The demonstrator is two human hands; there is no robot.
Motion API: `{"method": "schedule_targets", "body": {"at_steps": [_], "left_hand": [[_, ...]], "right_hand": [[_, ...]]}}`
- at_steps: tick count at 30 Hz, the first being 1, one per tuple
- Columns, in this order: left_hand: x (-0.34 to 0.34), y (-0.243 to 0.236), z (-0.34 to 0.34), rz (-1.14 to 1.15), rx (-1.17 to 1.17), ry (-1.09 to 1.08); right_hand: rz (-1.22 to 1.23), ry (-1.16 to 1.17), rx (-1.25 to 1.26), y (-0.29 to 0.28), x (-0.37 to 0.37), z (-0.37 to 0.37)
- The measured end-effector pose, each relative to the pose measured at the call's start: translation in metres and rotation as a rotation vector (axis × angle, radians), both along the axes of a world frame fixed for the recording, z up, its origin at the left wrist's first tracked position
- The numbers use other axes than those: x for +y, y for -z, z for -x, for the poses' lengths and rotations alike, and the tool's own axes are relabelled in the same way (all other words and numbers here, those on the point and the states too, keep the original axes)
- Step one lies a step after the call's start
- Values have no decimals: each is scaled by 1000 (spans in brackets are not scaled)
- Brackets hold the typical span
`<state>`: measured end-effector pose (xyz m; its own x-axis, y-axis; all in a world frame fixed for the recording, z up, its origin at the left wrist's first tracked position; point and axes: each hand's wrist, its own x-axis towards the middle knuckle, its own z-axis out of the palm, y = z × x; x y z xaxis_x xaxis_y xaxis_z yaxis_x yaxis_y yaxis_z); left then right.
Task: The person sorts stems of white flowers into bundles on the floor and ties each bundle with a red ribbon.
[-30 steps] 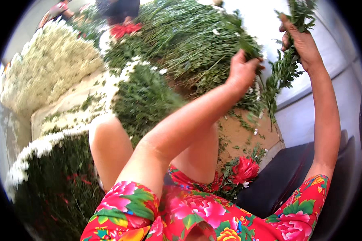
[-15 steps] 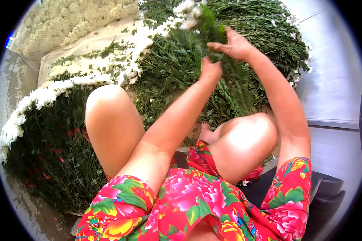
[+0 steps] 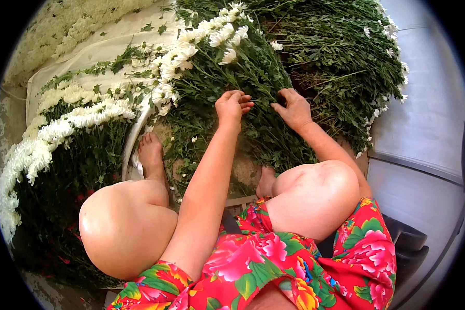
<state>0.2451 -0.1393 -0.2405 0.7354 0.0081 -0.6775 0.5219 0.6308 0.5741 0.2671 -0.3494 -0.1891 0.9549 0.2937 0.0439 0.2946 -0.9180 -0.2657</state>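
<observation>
White chrysanthemums lie in a layered pile in front of me, blooms toward the upper left and green leafy stems toward the lower right. Low over the leaves is my left hand, its fingers curled inward; whatever they may hold is too small to make out. A short gap to the right, my right hand has its thumb and fingers closed about a leafy chrysanthemum stem at the pile's edge. Both hands touch or nearly touch the greenery.
A large stack of cut stems rises at the far right beside a pale wall panel. At the left stands a bundle of white chrysanthemums. Pale cloth with loose leaves lies behind. My bent knees flank my left arm.
Both hands have come down and nearer from the raised bunch of stems, which now rests on the pile. My left knee has swung outward to the left.
</observation>
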Motion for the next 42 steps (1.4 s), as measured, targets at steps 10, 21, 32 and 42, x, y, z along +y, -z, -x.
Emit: {"method": "schedule_targets", "body": {"at_steps": [10,21,32,42], "left_hand": [[5,-2,-2,64,-338,100],[16,8,-26,98,-248,-242],[8,-7,-30,503,-337,-234],[13,10,-28,411,-307,-237]], "right_hand": [[-244,-72,176,1,26,14],[-104,-81,-133,21,8,-22],[-187,-176,-60,11,16,8],[-131,300,186,26,-14,-30]]}}
